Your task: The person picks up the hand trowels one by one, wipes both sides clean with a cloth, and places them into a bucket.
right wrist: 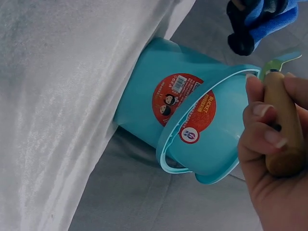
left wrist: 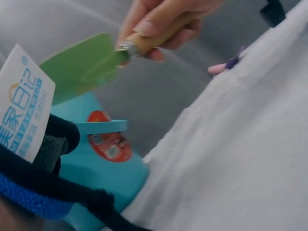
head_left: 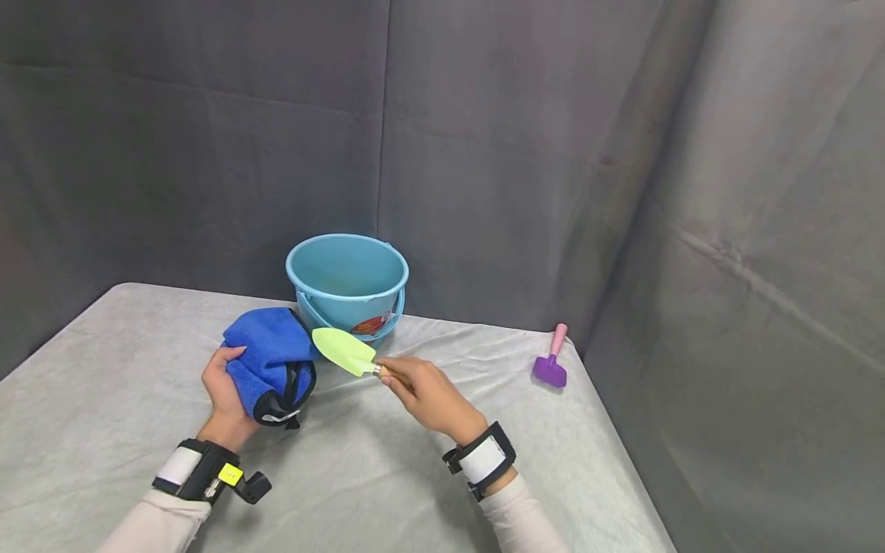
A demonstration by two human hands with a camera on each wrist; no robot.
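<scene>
In the head view, my left hand (head_left: 227, 392) grips a bunched blue cloth (head_left: 266, 342) with black edging, held just in front of a light blue bucket (head_left: 330, 309). A white printed tag (left wrist: 30, 98) on it shows in the left wrist view. My right hand (head_left: 435, 399) holds a small garden trowel (head_left: 340, 349) by its wooden handle (right wrist: 281, 127), fingers curled round it. The trowel's pale green blade points left and overlaps the bucket's lower front in the head view. A red label (right wrist: 178, 96) is on the bucket's side, and its handle hangs down at the front.
A small toy shovel (head_left: 549, 372) with purple blade and pink handle lies near the right edge of the table. Pale cloth covers the table (head_left: 387, 476). Grey curtains (head_left: 484, 153) stand behind and to the right, close to the table's edges.
</scene>
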